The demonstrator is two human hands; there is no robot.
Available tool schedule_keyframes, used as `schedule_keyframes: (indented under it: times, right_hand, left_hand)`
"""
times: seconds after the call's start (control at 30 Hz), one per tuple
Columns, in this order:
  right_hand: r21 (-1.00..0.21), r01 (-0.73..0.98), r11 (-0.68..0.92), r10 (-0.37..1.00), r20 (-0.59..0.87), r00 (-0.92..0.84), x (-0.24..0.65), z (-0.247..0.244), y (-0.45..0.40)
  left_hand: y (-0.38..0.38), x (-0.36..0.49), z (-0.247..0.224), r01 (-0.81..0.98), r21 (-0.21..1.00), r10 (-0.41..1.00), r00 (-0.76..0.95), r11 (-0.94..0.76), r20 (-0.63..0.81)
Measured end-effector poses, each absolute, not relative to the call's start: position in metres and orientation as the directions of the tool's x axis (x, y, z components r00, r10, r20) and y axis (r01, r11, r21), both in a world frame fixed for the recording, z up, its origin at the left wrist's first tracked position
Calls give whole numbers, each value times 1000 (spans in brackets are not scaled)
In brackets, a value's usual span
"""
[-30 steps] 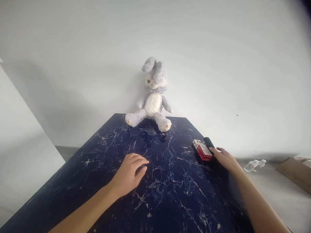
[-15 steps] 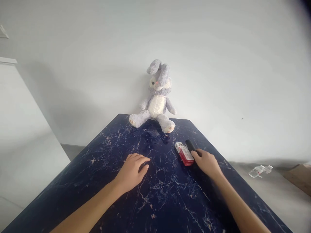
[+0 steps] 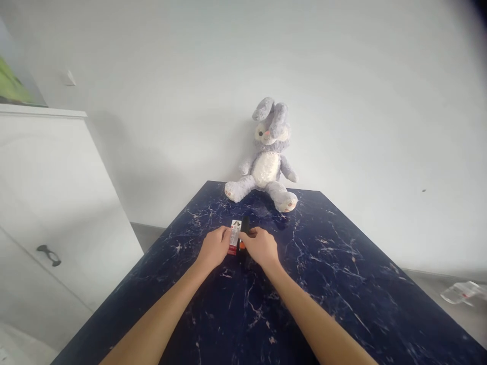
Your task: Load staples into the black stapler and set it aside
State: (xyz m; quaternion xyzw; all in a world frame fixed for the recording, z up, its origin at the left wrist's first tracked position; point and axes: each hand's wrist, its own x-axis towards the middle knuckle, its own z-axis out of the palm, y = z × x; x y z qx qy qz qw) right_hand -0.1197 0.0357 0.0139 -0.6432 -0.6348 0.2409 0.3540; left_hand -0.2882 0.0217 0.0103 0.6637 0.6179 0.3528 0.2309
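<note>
A small red and white box [image 3: 235, 240], like a cigarette pack, lies on the dark blue marbled tabletop [image 3: 213, 324]. My left hand [image 3: 215, 247] is closed against its left side, with the fingertips partly hidden. Right beside the box is a black stick-shaped object [image 3: 245, 223] with an orange patch; its exact kind is unclear. My right hand [image 3: 263, 247] grips this black object, thumb across it toward the box. The box and the black object lie side by side, close together.
A grey plush rabbit [image 3: 266, 170] sits at the table's far edge against the wall. To the left stands a white cabinet [image 3: 49, 187] with a dark handle [image 3: 49, 255]. Clear plastic bottles [image 3: 462, 292] lie on the floor at the right.
My right hand has moved left with the black object, and the box has shifted left too. My left hand has gone from open on the tabletop to the box. The view has turned left.
</note>
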Motion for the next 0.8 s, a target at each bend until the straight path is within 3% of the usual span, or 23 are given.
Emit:
schedule_keyframes:
  times: [0.1,0.3,0.5,0.6,0.7,0.8]
  right_hand:
    - [-824,561,74,988,138,71,-146,6,38]
    - [-914,379,143,989,149,-14,-152,-11,38]
    - [-954,184,239,956,197,-219,-139,-9,31]
    - [-968,118,222,964,200,-177,-137,-4,30]
    - [-980,41,195,976,190,-110,-128,6,27]
    - [-980,-146,132,968,159,-195,-113,13,20]
  left_hand:
    - [29,-312,16,680,727,984,-45,-95,171]
    - [31,-329,20,721,678,987,47,-140,154]
    - [29,-327,24,793,588,932,-77,-157,353]
    - [23,-323,30,804,562,870,-124,-193,477]
    - [15,-308,33,778,497,791,1,-385,612]
    - [4,-288,29,679,378,679,244,-629,692]
